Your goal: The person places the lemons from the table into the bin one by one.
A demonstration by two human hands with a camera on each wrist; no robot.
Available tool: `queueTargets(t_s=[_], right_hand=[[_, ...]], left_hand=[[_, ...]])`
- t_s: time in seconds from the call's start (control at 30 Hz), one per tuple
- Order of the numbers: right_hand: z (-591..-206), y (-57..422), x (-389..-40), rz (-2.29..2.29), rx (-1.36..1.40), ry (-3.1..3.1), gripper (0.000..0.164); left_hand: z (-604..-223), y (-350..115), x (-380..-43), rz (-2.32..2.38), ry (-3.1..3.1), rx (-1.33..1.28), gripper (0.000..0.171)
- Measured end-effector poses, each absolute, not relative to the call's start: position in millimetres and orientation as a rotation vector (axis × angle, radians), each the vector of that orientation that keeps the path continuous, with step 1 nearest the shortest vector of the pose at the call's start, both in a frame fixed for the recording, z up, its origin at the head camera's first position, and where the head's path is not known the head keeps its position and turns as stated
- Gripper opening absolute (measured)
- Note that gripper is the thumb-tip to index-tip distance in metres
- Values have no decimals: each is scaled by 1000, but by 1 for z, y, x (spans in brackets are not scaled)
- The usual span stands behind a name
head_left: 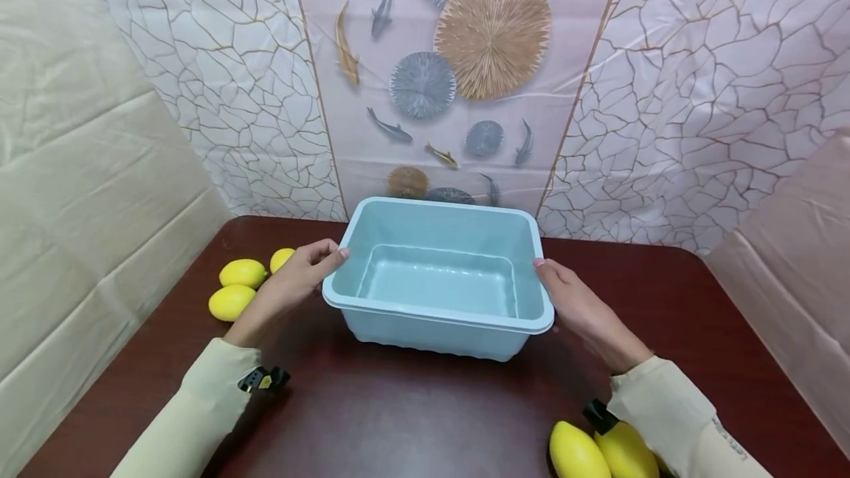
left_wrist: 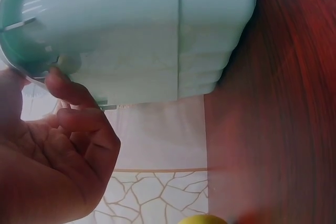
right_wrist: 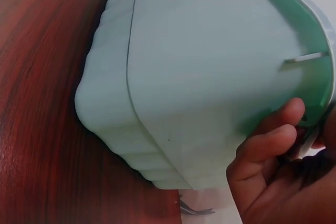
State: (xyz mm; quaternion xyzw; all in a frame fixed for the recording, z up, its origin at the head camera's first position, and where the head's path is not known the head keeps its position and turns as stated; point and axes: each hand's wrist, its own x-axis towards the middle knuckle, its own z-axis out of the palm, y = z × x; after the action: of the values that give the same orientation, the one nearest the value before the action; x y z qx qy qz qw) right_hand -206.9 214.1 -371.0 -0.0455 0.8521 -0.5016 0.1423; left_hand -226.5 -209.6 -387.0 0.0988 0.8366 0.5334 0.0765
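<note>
A pale blue plastic basin [head_left: 438,327], rectangular with a wide rim, stands upright near the back of the table, and nothing lies inside it. At its left end my left hand [head_left: 300,271] grips the rim, thumb on top and fingers curled beneath, as the left wrist view shows on the basin's side [left_wrist: 131,35]. My right hand [head_left: 579,302] pinches the rim at the opposite end in the same way. From the right wrist view, curled fingers [right_wrist: 262,150] press up under the lip beside the basin wall [right_wrist: 199,77].
Several lemons [head_left: 232,302] lie on the dark wooden table [head_left: 398,419] left of the basin, partly behind my left arm. More lemons [head_left: 576,452] sit at the front right by my right sleeve [head_left: 671,408]. A patterned cloth [head_left: 425,146] hangs behind the table.
</note>
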Motion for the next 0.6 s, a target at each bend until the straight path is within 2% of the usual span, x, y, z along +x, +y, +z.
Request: queueTargets(t_s=[0.3,0.6], right_hand=[[-373,203,-211,-1474,-176,2428,63],[-369,210,-208,-1413,-84,2463,66]], left_hand=[[-381,-219,-217,1546,2625,269,36],[-382,-212,-222,1492,2645,336,37]])
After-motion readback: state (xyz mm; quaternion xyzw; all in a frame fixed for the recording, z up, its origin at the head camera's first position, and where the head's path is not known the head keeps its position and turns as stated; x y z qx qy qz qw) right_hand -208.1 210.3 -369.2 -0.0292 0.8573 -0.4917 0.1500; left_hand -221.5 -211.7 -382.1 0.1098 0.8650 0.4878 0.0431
